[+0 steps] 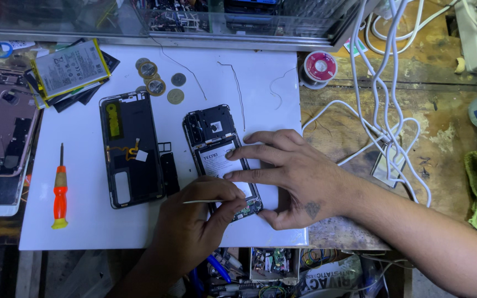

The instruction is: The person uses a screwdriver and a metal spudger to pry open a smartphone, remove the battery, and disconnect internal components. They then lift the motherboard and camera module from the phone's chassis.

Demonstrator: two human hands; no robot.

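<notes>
- Right hand (296, 176) lies flat, fingers spread, pressing the opened phone (223, 160) onto the white mat (84, 232).
- Left hand (194, 221) pinches thin tweezers (201, 201) just under the right fingertips.
- Back cover (132, 149) lies beyond the left hand.

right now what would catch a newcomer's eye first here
At the centre of the white mat, an opened phone lies pinned under the right hand, while the left hand holds a thin metal tool at its lower end. Left of it sit a detached back cover and an orange screwdriver.
</notes>
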